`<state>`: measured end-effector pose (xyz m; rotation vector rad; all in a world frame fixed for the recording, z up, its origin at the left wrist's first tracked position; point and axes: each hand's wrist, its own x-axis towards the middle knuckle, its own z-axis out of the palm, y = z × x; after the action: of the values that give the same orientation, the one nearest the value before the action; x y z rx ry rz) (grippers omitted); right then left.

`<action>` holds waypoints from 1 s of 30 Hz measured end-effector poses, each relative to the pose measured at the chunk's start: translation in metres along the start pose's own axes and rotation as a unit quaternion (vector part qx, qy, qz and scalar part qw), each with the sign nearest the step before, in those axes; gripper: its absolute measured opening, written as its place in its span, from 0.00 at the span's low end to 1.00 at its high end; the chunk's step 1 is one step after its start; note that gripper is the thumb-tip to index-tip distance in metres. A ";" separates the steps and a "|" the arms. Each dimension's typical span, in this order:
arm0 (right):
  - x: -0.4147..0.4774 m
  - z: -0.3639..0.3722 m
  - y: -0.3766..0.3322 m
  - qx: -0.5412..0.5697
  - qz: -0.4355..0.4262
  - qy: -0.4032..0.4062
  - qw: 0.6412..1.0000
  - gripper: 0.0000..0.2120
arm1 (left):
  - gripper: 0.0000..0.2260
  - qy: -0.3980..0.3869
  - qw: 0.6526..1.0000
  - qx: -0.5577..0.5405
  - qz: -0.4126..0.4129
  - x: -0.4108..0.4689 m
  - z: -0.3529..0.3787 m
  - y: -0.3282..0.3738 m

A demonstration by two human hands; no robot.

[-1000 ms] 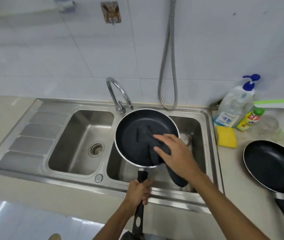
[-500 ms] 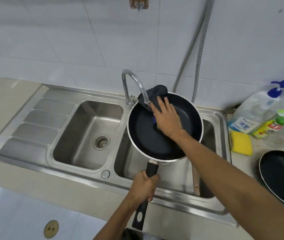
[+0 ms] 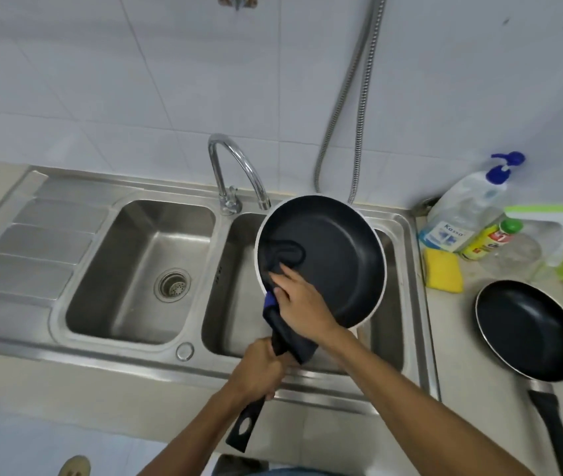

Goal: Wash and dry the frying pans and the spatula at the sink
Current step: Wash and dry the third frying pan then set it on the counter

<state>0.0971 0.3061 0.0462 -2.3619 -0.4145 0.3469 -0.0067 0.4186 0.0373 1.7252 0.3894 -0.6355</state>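
Note:
A black frying pan (image 3: pixel 338 255) with a pale rim is held tilted over the right basin of the steel sink (image 3: pixel 129 353). My left hand (image 3: pixel 256 371) grips its black handle near the front edge. My right hand (image 3: pixel 302 298) presses a dark cloth (image 3: pixel 281 259) against the pan's lower left inside; the cloth hangs down over the rim toward the handle. A second black frying pan (image 3: pixel 527 328) lies on the counter at the right, handle pointing toward me. No spatula shows in this view.
A curved tap (image 3: pixel 235 166) stands behind the pan, and a metal hose (image 3: pixel 348 108) hangs on the tiled wall. A yellow sponge (image 3: pixel 443 274), a clear soap pump bottle (image 3: pixel 465 211) and a small yellow bottle (image 3: pixel 489 237) sit at the right. The left basin shows its drain (image 3: pixel 172 285).
My right hand has swept the cloth from the pan's far rim by the tap down to its lower left side. The left hand keeps its grip on the handle.

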 end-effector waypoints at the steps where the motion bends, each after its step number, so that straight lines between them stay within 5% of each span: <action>1: 0.018 0.001 -0.003 -0.005 -0.025 0.001 1.000 0.21 | 0.13 -0.004 1.000 -0.018 -0.014 -0.002 0.003 -0.001; 5: 0.088 -0.014 0.024 -0.189 -0.084 0.001 0.978 0.28 | 0.18 0.000 0.996 -0.089 -0.020 -0.004 0.017 -0.005; 10: 0.076 -0.075 0.103 -0.360 -0.036 -0.031 0.932 0.35 | 0.19 0.024 0.993 -0.114 -0.020 -0.005 0.009 -0.016; 15: -0.014 -0.032 0.089 -0.135 0.033 -0.096 0.986 0.24 | 0.15 0.055 0.995 -0.077 -0.024 0.009 0.007 -0.009; 19: -0.018 -0.007 0.029 -0.023 -0.049 -0.067 0.996 0.19 | 0.14 0.013 0.999 -0.038 -0.013 0.001 0.015 -0.014; 23: 0.041 -0.016 0.017 -0.053 -0.074 -0.001 0.996 0.23 | 0.12 -0.004 0.999 -0.047 -0.025 -0.016 0.030 -0.014; 30: 0.061 -0.086 0.094 -0.316 -0.078 0.058 0.944 0.31 | 0.12 0.039 0.997 -0.073 -0.005 -0.023 0.010 -0.016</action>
<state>0.2018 0.2121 0.0351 -2.9239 -0.7379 -0.0125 -0.0364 0.4145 0.0367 1.6130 0.4871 -0.5355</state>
